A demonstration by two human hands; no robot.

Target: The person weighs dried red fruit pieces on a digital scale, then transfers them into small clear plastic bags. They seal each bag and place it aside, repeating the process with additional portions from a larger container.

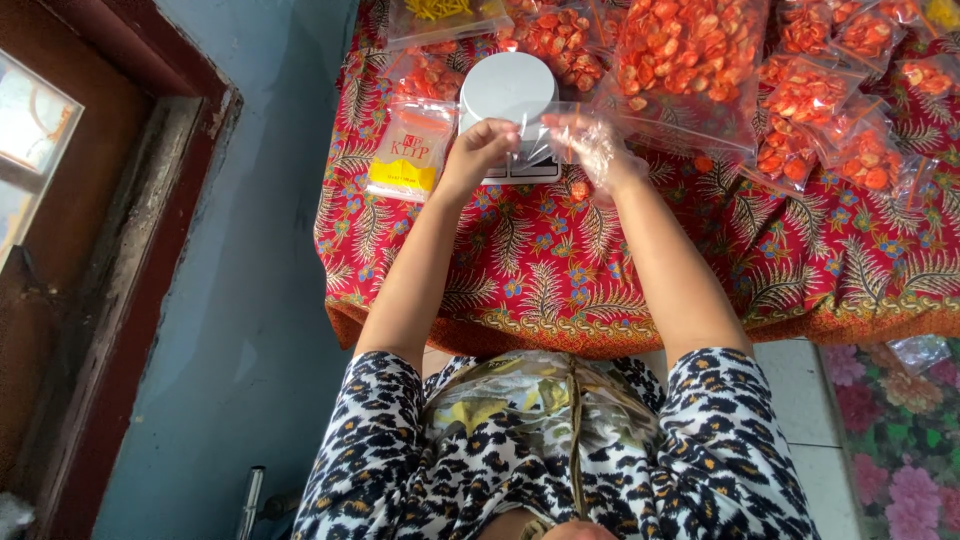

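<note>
Here, both hands hold a clear, empty plastic bag (pixel 545 125) open.

A short-sleeved top in a black, white and grey leopard print is worn, its sleeves ended above the elbows, while the right hand (pixel 597 146), nearest the white scale (pixel 508 90), is covered by a thin clear plastic glove.

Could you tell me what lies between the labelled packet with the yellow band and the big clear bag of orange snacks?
In the head view, the round white kitchen scale stands between the labelled packet and the big bag.
</note>
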